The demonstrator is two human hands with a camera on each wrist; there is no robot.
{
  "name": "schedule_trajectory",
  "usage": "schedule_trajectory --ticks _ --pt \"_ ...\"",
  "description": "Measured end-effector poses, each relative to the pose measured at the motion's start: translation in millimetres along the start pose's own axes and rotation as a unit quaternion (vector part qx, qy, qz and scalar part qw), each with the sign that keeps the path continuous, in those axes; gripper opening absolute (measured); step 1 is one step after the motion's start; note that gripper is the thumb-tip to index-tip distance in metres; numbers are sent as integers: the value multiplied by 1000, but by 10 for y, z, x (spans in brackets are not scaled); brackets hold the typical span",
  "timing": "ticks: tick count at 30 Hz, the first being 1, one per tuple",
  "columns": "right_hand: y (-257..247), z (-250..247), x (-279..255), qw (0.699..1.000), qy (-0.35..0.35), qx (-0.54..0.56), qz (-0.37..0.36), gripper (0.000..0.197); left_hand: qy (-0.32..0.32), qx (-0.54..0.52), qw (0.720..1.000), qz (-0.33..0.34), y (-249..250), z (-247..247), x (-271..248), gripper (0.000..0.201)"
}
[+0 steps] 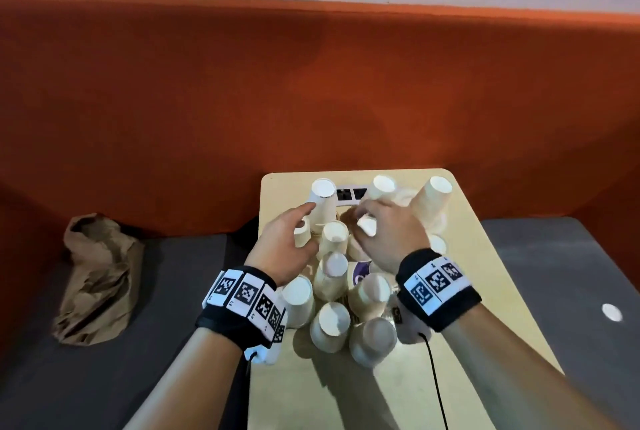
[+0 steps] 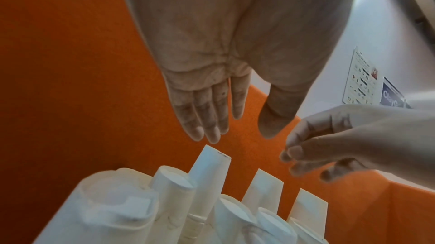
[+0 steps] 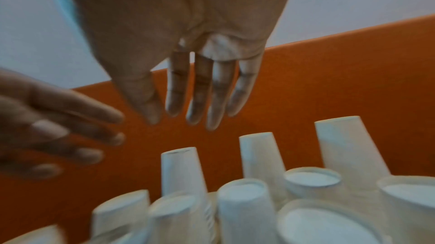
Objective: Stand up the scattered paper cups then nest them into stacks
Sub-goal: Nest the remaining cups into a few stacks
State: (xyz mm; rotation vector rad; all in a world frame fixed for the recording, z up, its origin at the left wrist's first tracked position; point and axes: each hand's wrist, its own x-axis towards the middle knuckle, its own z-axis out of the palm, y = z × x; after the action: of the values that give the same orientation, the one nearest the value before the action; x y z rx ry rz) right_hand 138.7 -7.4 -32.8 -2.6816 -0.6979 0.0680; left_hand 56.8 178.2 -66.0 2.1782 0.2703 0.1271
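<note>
Several beige paper cups stand bottom-up, crowded together on a small tan table (image 1: 398, 395). Nested stacks rise at the back left (image 1: 323, 202) (image 2: 209, 173), back middle (image 1: 381, 187) and back right (image 1: 431, 201) (image 3: 346, 145). Shorter cups (image 1: 334, 325) fill the front. My left hand (image 1: 298, 227) (image 2: 237, 131) hovers over the left cups with fingers straight, reaching toward the back-left stack, holding nothing. My right hand (image 1: 377, 218) (image 3: 181, 116) hangs over the middle cups, fingers relaxed and empty. What lies under both palms is hidden in the head view.
A crumpled brown paper bag (image 1: 97, 277) lies on the grey seat to the left. An orange backrest (image 1: 311, 83) rises behind the table. A white marker card (image 1: 349, 194) lies between the back stacks. A white disc (image 1: 611, 311) sits on the right seat. Wrist cables (image 1: 436, 377) trail over the table front.
</note>
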Motion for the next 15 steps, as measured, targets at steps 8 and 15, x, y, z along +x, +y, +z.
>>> schedule_trajectory --ticks 8,15 --pt "-234 426 -214 977 -181 -91 -62 59 46 2 999 -3 45 -151 -519 59" --pt "-146 398 -259 986 -135 -90 -44 51 78 17 997 -21 35 -282 -805 57"
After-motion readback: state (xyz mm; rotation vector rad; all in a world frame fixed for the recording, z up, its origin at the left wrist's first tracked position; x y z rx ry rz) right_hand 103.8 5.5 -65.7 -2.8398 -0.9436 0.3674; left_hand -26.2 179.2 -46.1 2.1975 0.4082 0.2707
